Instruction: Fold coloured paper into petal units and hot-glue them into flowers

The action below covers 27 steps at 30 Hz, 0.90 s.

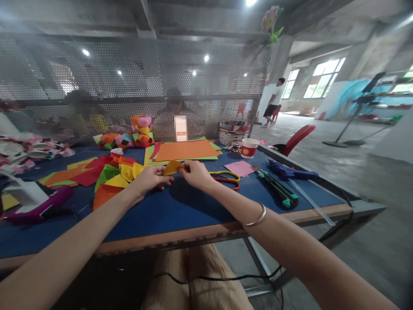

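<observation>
A small folded piece of orange-yellow paper (172, 167) is held above the blue tabletop between my two hands. My left hand (154, 177) pinches its left end, with the lower fingers loosely curled beneath. At the right end, my right hand (195, 173) grips it between thumb and forefinger; a silver bangle circles that wrist. Scissors (237, 178) with yellow and red handles lie just right of my right hand, partly hidden by it. Left of my left hand is a pile of folded paper pieces (111, 174) in red, green, yellow and orange.
Stacked coloured sheets (187, 150) lie behind my hands. Rightward are a pink paper square (240, 168), a utility knife (279, 189), a blue glue gun (290, 172) with its stick, a paper cup (249, 148) and a woven basket (234, 132). A purple tape dispenser (41, 206) stands left.
</observation>
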Tool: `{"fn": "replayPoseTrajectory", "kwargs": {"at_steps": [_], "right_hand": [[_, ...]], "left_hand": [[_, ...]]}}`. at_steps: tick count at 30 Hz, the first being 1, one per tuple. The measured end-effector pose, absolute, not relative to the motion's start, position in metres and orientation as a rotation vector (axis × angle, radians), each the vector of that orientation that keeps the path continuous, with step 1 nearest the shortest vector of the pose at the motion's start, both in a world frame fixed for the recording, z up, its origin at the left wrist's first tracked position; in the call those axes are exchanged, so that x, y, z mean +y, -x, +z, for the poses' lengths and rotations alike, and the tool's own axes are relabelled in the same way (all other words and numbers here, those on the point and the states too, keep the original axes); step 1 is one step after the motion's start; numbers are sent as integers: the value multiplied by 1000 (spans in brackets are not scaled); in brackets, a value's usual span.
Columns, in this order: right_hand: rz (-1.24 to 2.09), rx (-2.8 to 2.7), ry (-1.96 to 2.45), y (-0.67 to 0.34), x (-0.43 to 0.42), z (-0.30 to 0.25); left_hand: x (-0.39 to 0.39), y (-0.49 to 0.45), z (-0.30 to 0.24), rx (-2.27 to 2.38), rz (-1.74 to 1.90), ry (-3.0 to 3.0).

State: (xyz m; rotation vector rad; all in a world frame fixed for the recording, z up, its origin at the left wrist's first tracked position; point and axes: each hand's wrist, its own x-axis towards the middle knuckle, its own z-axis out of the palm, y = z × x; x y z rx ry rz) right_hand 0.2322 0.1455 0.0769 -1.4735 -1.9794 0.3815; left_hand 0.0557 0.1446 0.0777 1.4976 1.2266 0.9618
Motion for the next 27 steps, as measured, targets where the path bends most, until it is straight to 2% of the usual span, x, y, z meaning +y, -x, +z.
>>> {"fn": "replayPoseTrajectory", "kwargs": {"at_steps": [10,19,27], "right_hand": [[392,-2081,1372,-227,144,73],[331,-2103,1342,-225,145,71],[309,-2070,1374,-227,144,74]], "left_hand": [[147,-55,74,1222,922,-1566],[145,-58,78,1473,1001,-1757],[147,-56,74,1370,1031,-1606]]}}
